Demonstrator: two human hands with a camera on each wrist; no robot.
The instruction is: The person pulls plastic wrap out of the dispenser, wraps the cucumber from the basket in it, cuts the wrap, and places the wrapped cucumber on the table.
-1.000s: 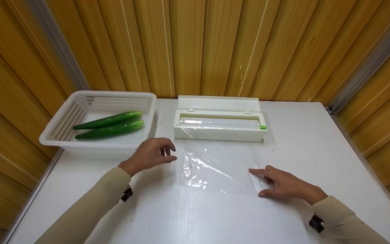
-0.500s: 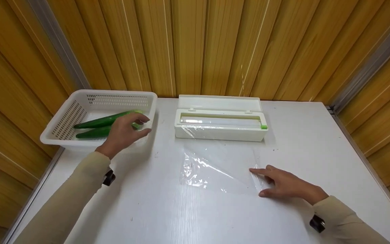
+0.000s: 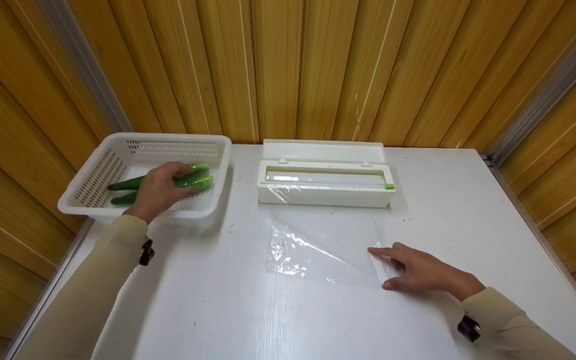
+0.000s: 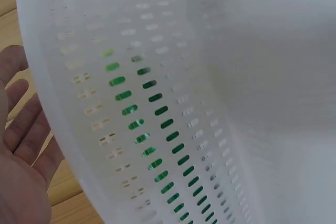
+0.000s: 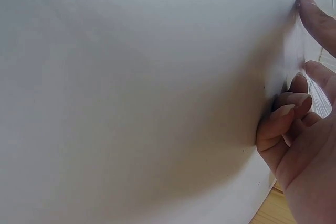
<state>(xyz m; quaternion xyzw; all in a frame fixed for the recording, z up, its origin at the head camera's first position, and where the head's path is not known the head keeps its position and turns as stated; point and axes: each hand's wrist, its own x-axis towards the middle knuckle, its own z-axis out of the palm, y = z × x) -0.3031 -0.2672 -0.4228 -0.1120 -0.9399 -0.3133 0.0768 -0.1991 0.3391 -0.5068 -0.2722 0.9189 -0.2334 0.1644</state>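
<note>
Two green cucumbers lie side by side in a white slotted basket [image 3: 224, 165], the far cucumber [image 3: 127, 185] and the near cucumber [image 3: 199, 183]. My left hand [image 3: 155, 190] reaches over the basket's near rim, thumb and fingers spread over both; a firm grip does not show. The left wrist view has that hand [image 4: 26, 135] beyond the slotted wall, its fingers loosely bent. Clear plastic wrap [image 3: 313, 250] lies on the table. My right hand [image 3: 423, 270] presses its right edge with thumb and index finger spread; in the right wrist view the other fingers [image 5: 278, 121] are curled.
A white wrap dispenser [image 3: 323, 196] with its lid raised stands at the back middle, a roll [image 3: 325, 178] inside and a green slider [image 3: 389, 186] at its right end. Wood-patterned panels [image 3: 278, 70] border the white table [image 3: 248, 320].
My left hand has moved from beside the plastic wrap leftward and down into the basket over the cucumbers. My right hand has stayed on the wrap's edge.
</note>
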